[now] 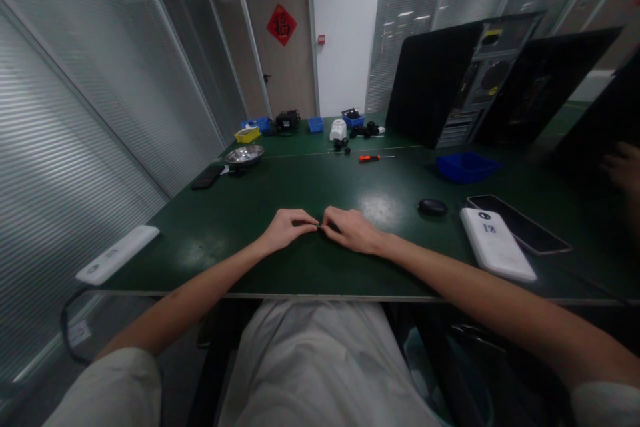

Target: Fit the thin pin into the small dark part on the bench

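Black piece (319,226): a tiny thing caught between my two hands, near the front edge of the surface; too small for me to make out its shape.
My left hand (285,231): back upward, thumb and forefinger stretched toward the right and closed in a pinch on the piece.
My right hand (354,230): knuckles bent, wrist low over the surface, fingers curled in and pinching the piece from the other side.
My forearms: the left slants in from the lower left, the right from the lower right, both crossing the front edge and meeting ahead of my lap.
Green surface (300,187): dark and slightly shiny, with a black mouse (433,207) right of my hands, then a white device (497,245) beside a phone (523,223).
Farther back: an orange-handled screwdriver (370,158), a deep blue tray (466,167) to its right, a metal bowl (245,155) off to the left.
Computer case (435,83): black, standing tilted in my view at the back right.
Right margin: another person's hand (625,165), blurred.
Room: blinds (75,80) behind glass on my left, a white wall (346,27), and a closed door (280,73) bearing a red diamond sign (281,25).
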`<state>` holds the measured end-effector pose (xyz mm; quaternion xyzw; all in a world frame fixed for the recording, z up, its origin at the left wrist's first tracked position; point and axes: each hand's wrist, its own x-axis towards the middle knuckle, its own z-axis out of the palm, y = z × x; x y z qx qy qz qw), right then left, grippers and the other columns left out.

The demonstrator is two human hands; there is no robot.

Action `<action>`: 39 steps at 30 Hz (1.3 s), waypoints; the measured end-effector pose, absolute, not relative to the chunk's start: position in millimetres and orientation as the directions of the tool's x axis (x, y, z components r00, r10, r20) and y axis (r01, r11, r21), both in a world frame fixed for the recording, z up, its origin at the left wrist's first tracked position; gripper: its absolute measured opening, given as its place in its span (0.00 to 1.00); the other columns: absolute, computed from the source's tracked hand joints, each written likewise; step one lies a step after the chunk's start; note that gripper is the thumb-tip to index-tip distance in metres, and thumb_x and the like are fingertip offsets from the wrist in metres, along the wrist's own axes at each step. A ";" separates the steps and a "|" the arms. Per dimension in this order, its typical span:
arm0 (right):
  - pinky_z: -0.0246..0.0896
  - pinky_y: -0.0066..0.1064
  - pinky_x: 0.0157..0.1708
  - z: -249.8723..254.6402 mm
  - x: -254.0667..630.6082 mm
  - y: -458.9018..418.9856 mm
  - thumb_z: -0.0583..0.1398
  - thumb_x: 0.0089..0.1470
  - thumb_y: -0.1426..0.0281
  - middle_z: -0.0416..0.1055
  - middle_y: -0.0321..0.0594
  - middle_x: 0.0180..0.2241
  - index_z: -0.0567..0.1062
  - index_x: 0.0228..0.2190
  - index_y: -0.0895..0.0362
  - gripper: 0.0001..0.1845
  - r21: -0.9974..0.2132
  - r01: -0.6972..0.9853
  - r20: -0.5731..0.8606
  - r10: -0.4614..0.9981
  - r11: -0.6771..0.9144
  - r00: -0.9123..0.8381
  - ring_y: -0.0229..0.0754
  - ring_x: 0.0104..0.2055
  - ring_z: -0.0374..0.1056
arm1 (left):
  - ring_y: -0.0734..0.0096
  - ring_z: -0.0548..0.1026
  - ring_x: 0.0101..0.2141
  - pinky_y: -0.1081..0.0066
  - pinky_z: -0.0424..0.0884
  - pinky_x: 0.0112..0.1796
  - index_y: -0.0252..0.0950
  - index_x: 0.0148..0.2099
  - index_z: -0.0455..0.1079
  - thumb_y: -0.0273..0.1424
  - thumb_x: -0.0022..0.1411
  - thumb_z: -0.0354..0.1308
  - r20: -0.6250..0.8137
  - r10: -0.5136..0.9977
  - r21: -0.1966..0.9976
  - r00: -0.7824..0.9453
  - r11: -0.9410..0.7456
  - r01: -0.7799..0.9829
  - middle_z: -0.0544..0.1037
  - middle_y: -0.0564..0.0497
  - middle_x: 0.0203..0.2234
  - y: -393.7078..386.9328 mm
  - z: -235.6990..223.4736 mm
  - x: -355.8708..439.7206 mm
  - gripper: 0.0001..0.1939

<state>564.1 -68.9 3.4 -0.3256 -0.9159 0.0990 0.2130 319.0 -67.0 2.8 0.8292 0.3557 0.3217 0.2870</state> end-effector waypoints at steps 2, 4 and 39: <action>0.52 0.29 0.33 3.3 563.4 -68.7 0.54 0.68 0.63 0.71 0.38 0.38 0.68 0.41 0.54 0.08 -0.327 0.560 0.326 0.647 0.761 -0.689 0.39 0.35 0.67 | 0.62 0.79 0.42 0.66 0.73 0.46 0.36 0.45 0.83 0.36 0.65 0.64 0.319 0.776 0.716 0.544 -0.573 0.398 0.82 0.45 0.41 -66.7 2.0 320.4 0.11; 0.51 0.29 0.32 2.8 562.9 -68.3 0.54 0.68 0.63 0.71 0.38 0.37 0.68 0.41 0.54 0.08 -0.325 0.564 0.326 0.650 0.759 -0.687 0.39 0.34 0.66 | 0.62 0.79 0.41 0.66 0.73 0.45 0.36 0.45 0.83 0.35 0.65 0.64 0.310 0.778 0.728 0.546 -0.564 0.390 0.82 0.45 0.41 -66.3 1.2 321.7 0.11; 0.52 0.28 0.32 6.8 564.6 -71.3 0.57 0.65 0.65 0.71 0.38 0.37 0.70 0.38 0.55 0.06 -0.325 0.550 0.484 0.635 0.769 -0.602 0.38 0.34 0.66 | 0.63 0.74 0.43 0.64 0.71 0.47 0.37 0.53 0.76 0.36 0.67 0.61 0.341 0.676 0.507 0.653 -0.717 0.478 0.79 0.45 0.43 -70.4 13.6 319.9 0.15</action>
